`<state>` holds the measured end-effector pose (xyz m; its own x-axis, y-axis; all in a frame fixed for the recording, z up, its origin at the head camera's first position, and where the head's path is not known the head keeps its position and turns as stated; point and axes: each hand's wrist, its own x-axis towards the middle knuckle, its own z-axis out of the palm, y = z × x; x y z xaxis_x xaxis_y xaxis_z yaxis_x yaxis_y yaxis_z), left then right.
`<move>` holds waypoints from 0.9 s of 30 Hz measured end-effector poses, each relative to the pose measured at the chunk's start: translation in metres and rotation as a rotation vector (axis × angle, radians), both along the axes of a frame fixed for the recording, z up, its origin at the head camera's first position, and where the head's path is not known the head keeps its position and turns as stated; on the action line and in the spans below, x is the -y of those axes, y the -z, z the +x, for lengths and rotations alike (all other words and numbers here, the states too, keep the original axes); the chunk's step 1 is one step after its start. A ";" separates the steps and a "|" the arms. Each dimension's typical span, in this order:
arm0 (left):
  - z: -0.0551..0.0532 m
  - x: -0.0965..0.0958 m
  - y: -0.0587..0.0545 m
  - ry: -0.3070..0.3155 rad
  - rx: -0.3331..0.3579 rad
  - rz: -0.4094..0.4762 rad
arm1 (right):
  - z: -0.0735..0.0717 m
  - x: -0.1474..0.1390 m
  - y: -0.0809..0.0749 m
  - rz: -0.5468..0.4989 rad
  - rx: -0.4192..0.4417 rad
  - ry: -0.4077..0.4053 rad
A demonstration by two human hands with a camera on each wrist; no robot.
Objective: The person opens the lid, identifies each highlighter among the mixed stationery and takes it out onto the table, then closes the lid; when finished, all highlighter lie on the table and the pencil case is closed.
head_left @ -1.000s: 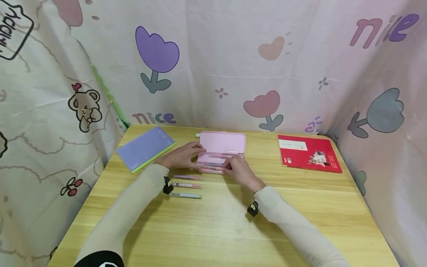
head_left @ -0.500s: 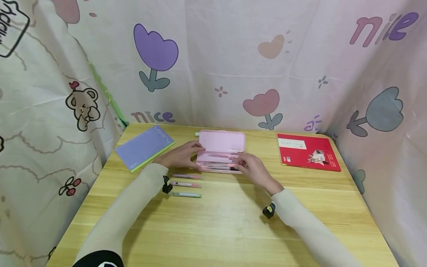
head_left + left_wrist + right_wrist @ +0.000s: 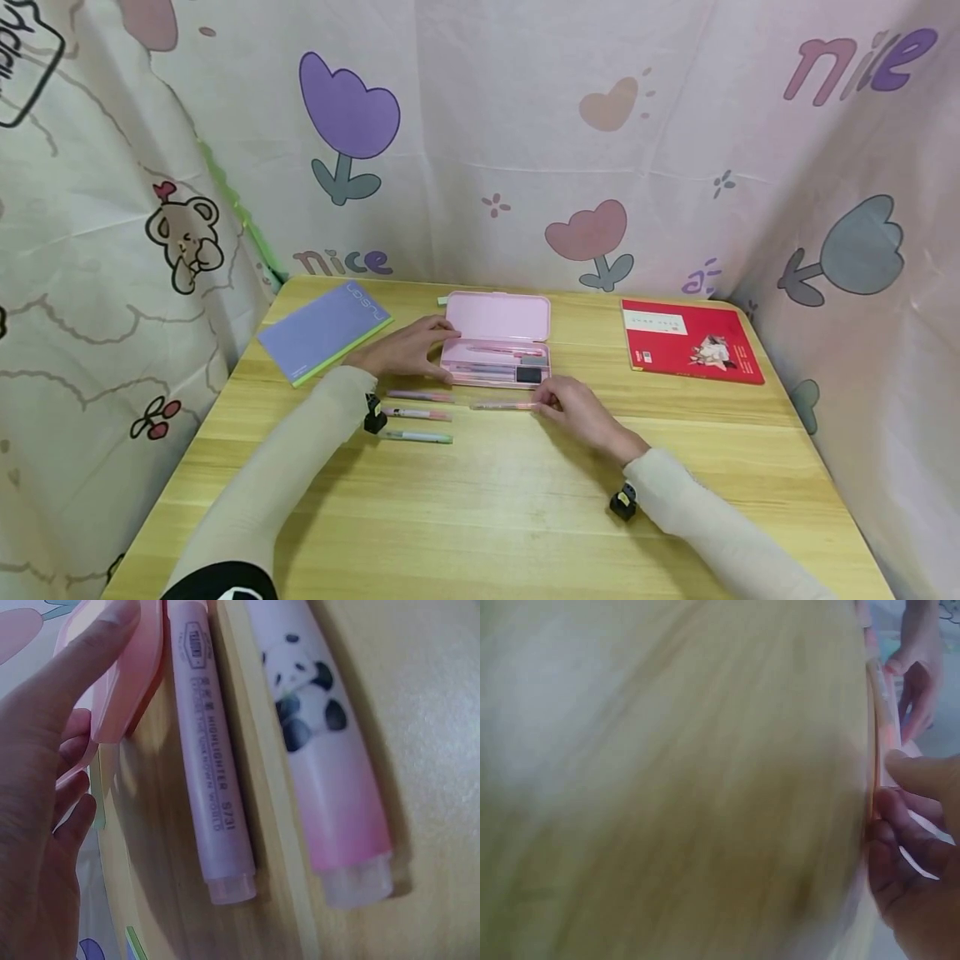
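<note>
A pink pencil case lies with its lid raised at the far middle of the table. My left hand holds its left end, the thumb along the case corner in the left wrist view. Several pens and a dark block lie inside. In front of the case, my right hand pinches one end of a slim pen with an orange-pink tint, low over the table. Left of it lie a purple highlighter, a pink-ended panda highlighter and a green-ended pen, roughly parallel.
A blue-purple notebook with a green edge lies at the table's back left, beside my left wrist. At the back right is a red book. A patterned curtain hangs behind the wooden table.
My right hand has moved from inside the case to the right and toward me, bringing the pen out over the table. The left hand has stayed at the case.
</note>
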<state>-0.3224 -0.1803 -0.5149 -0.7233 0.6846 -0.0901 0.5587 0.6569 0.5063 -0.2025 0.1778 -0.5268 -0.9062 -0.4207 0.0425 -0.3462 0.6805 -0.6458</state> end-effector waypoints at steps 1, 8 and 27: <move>0.000 0.000 0.000 -0.002 0.002 0.001 | 0.000 0.000 0.001 0.006 -0.003 -0.006; 0.001 0.000 0.000 -0.012 0.013 -0.016 | -0.001 0.000 0.005 0.060 -0.053 -0.024; 0.002 -0.001 -0.002 -0.017 0.022 -0.023 | 0.001 0.001 0.006 0.103 -0.089 -0.021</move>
